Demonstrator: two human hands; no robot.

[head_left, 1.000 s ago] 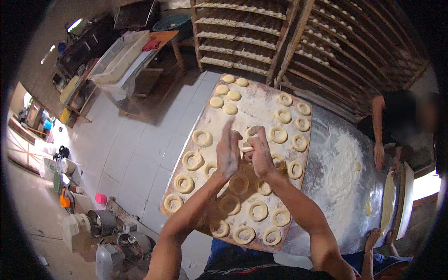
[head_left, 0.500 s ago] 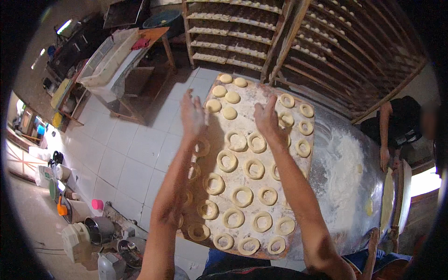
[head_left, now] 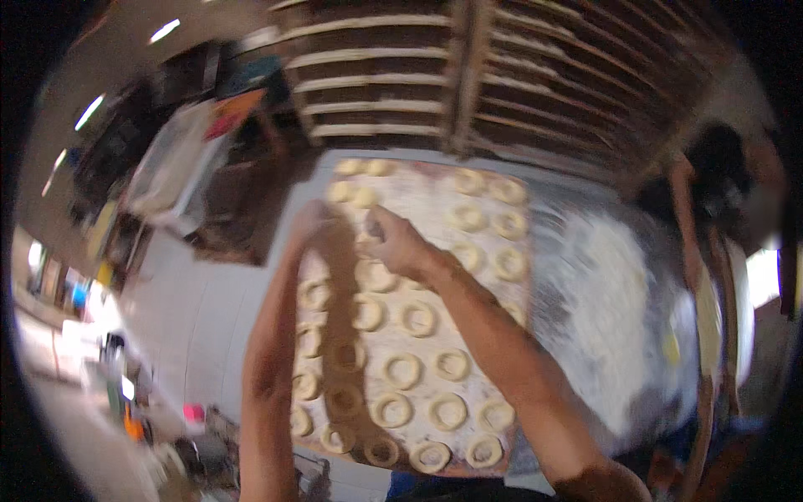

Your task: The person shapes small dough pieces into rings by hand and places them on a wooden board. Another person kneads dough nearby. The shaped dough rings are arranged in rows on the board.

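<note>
A floured wooden board bears several dough rings and, at its far left end, several flat dough rounds. My right hand is over the board just nearer than these rounds, its fingers curled down and pointing left. Whatever lies under those fingers is hidden. Over the board's left edge is my left hand, smeared by motion, so its fingers do not show clearly. A dough ring lies just below my right hand.
To the right is a metal table strewn with flour. Tall wooden racks with trays stand behind the board. Another person's arm reaches in at the right. A pale bin stands at the far left.
Both hands have come closer together at the left of the board, my right hand moving left and its fingers curling. The whole view has shifted and blurred.
</note>
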